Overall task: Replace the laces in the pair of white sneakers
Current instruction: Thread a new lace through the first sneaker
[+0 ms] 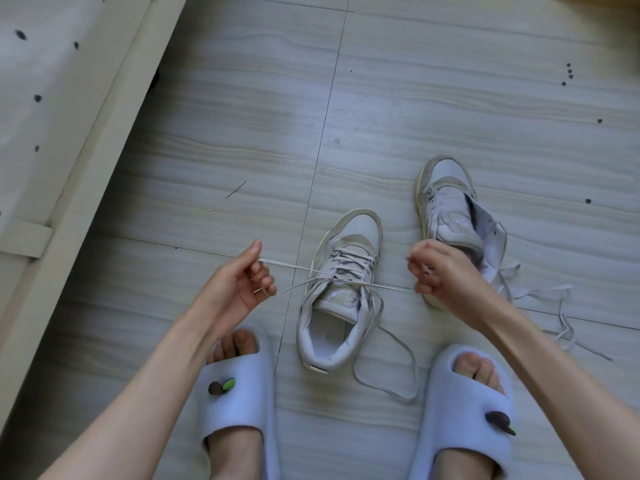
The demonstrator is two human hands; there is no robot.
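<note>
Two pale slippers (239,393) are seen at the bottom of the frame, worn on the feet, with the forearms reaching over them toward the middle.

Just above, at centre, the near sneaker (341,289) is stood on the floor (242,116) with its toe pointing up the frame and its opening toward the viewer, probably so the eyelets are faced squarely. It is already laced across most of its rows. A lace (311,270) is drawn out sideways from the upper eyelets in both directions. The left hand (239,284) is curled round the lace ends on its side, pinched between thumb and fingers. The right hand (440,271) is closed on the other end, held taut at about the same height; the pull seems meant to even the two ends and tighten the crossings. A slack loop (398,368) of lace is left lying on the floor right of the heel.

The far sneaker (450,216) is set at centre right, partly hidden behind the right hand, its tongue pulled open and apparently unlaced. Loose laces (554,306) are strewn beside it at right, within easy reach.

A pale frame (86,140) with dark-spotted fabric is seen at upper left.
</note>
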